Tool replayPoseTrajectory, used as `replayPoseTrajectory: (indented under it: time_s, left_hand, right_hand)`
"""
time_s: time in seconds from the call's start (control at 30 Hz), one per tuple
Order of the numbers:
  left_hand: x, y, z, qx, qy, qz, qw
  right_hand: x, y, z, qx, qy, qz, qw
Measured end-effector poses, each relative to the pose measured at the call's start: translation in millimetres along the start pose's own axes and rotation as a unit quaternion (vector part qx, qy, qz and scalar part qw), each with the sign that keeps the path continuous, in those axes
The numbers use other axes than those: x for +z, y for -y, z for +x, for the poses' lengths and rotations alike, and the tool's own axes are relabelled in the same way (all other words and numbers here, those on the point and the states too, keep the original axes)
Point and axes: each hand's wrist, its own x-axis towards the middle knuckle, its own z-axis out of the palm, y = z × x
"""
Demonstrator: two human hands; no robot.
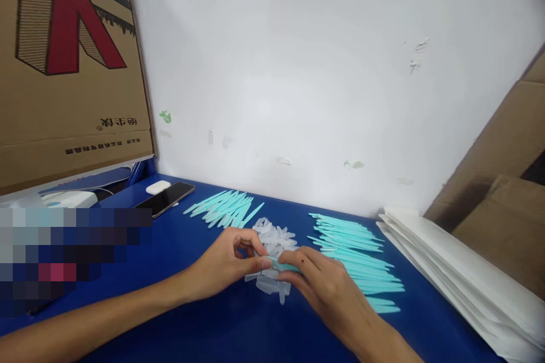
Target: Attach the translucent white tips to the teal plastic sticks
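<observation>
My right hand (326, 278) is closed round a slim turquoise plastic stick (286, 266), above the middle of the blue table. At the stick's other end, the thumb and index finger of my left hand (227, 261) pinch together. Whether a clear cover sits under those fingertips I cannot tell. Beneath both hands lies a heap of small translucent plastic covers (268, 285), partly hidden by my fingers. To the right a large spread of turquoise sticks (357, 247) reaches behind my right hand. A smaller pile of similar sticks (225, 208) rests beyond my left hand.
The blue table (204, 329) meets a white wall (276, 68). A phone (166, 198) and a white case (158, 187) lie at the back left. White sheets or bags (460, 289) line the right edge. Cardboard boxes (85, 102) stand on both sides; the left foreground is blurred.
</observation>
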Motion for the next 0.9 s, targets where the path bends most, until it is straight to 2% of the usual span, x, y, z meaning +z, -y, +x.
replayPoseTrajectory:
  time_s: [0.2, 0.3, 0.37, 0.47, 0.6, 0.67, 0.73, 0.83, 0.9]
  left_hand:
    - [4.1, -3, -5, -0.002, -0.004, 0.062, 0.998]
    - [7.8, -9, -9, 0.041, 0.018, 0.159, 0.986]
    - [7.7, -12, -11, 0.09, 0.009, 0.206, 0.974]
    - [-1.3, -10, -8, 0.13, -0.061, 0.233, 0.962]
    - [-28.1, -2, 6, 0.132, -0.181, 0.276, 0.935]
    - [-42.8, 2, 13, 0.126, -0.232, 0.329, 0.907]
    - [-55.5, 5, 18, 0.125, -0.252, 0.419, 0.863]
    - [-67.9, 8, 23, 0.108, -0.236, 0.566, 0.782]
    - [-71.0, 10, 24, 0.071, -0.212, 0.636, 0.738]
  right_hand:
    - [7, 4, -1, 0.01, 0.007, 0.015, 1.0]
    - [7, 6, 1, -0.013, 0.017, -0.006, 1.0]
    - [4, 4, 3, -0.025, 0.025, -0.032, 0.999]
    - [-8, -7, 7, 0.012, 0.005, -0.077, 0.997]
    - [-28, -37, 8, 0.155, -0.111, -0.143, 0.971]
    - [-34, -57, 3, 0.193, -0.122, -0.178, 0.957]
    - [-37, -77, -4, 0.227, -0.085, -0.218, 0.945]
    - [-36, -103, -18, 0.249, 0.008, -0.27, 0.93]
    - [-34, -115, -26, 0.26, 0.09, -0.277, 0.921]
